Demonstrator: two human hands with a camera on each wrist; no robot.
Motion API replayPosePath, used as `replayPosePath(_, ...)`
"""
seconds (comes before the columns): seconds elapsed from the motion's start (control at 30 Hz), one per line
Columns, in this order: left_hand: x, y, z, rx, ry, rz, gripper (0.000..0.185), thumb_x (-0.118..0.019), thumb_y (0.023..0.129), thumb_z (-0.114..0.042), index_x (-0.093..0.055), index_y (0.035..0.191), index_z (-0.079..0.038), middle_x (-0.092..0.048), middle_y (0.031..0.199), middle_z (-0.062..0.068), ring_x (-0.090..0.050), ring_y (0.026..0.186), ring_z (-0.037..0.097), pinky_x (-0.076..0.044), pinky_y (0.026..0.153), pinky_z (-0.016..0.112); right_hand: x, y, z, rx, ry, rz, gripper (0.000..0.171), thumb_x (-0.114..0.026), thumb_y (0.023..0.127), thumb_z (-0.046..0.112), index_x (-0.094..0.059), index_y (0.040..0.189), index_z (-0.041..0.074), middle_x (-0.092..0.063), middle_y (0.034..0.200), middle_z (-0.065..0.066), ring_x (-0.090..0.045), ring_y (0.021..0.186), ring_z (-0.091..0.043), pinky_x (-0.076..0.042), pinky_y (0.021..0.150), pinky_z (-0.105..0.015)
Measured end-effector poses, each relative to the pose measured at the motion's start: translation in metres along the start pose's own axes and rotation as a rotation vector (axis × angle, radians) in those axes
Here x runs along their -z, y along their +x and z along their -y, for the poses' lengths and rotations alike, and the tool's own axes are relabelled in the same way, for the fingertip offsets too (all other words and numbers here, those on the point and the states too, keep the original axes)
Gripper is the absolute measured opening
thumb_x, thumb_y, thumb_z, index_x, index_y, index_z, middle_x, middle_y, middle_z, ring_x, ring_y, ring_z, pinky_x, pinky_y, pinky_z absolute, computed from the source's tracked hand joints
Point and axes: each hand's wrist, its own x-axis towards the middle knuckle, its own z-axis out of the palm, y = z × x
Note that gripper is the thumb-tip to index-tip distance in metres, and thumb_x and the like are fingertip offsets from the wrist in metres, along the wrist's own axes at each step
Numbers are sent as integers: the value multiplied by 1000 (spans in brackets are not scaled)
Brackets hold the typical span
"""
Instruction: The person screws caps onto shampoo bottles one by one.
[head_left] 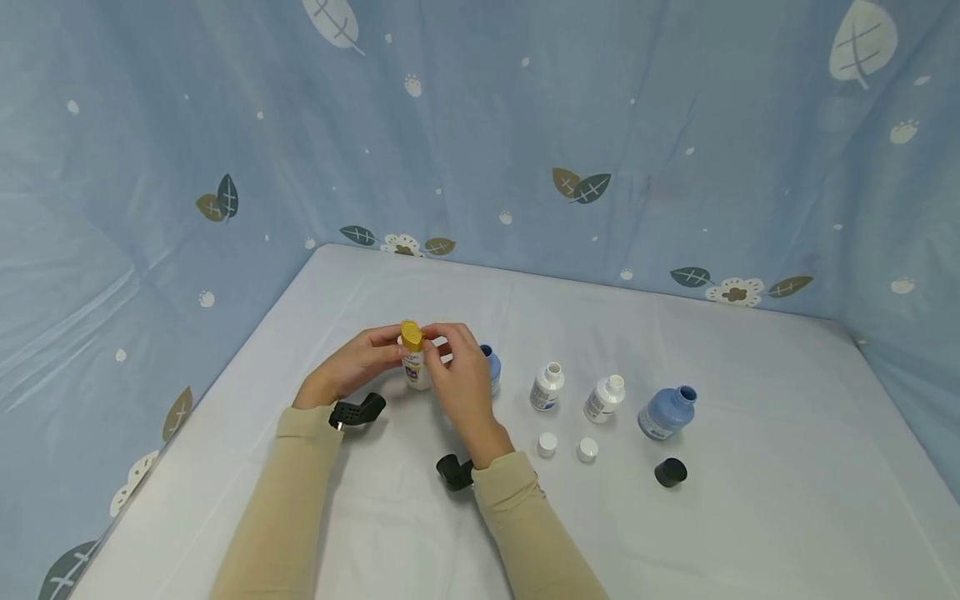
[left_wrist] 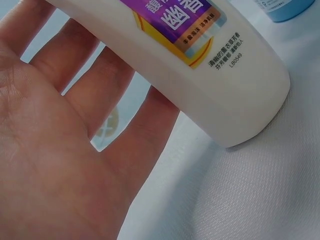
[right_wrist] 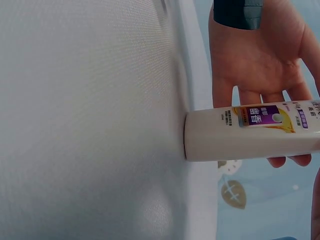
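Observation:
A white bottle (head_left: 416, 372) with a purple and yellow label stands on the white table (head_left: 675, 333), topped by a gold cap (head_left: 411, 336). My left hand (head_left: 378, 350) holds the bottle body from the left, its fingers wrapped behind it. My right hand (head_left: 442, 342) comes from the right and pinches the gold cap with thumb and fingertips. In the left wrist view my palm and fingers (left_wrist: 65, 150) lie behind the bottle (left_wrist: 200, 60). In the right wrist view the bottle (right_wrist: 240, 135) has its base on the cloth, with the left hand (right_wrist: 260, 60) behind it.
A blue bottle (head_left: 492, 367) stands just behind my right hand. To the right are two small open white bottles (head_left: 547, 386) (head_left: 604, 397), their white caps (head_left: 547, 444) (head_left: 587, 450), an open blue bottle (head_left: 667, 412) and a black cap (head_left: 671, 472). Blue leaf-print cloth walls (head_left: 525, 125) surround the table.

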Motion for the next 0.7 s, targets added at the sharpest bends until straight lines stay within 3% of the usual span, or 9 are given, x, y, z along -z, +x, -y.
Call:
replayPosePath(0.17, 0, 0, 1, 20, 2, -13, 40, -49, 91, -11, -44, 129, -1, -44, 130, 5, -39, 119, 17, -26, 100, 46, 0, 0, 0, 10, -11, 15, 23, -56, 88, 21, -58, 110, 14, -54, 103, 3, -53, 76, -5, -45, 59, -16)
replayPosePath(0.53, 2, -1, 2, -12, 10, 10, 35, -50, 90, -13, -49, 124, -4, -48, 126, 4, -40, 118, 19, -24, 100, 49, 1, 0, 2, -12, -20, 56, 34, -59, 86, 27, -55, 118, 14, -50, 113, 3, -54, 76, -4, -45, 62, -15)
replayPosePath(0.7, 1, 0, 1, -12, 8, 17, 34, -49, 91, -11, -49, 124, -4, -50, 124, 3, -42, 116, 18, -24, 100, 49, 2, 0, 2, -26, -25, 77, 40, -59, 86, 27, -52, 123, 14, -50, 119, 5, -52, 71, -4, -44, 57, -16)
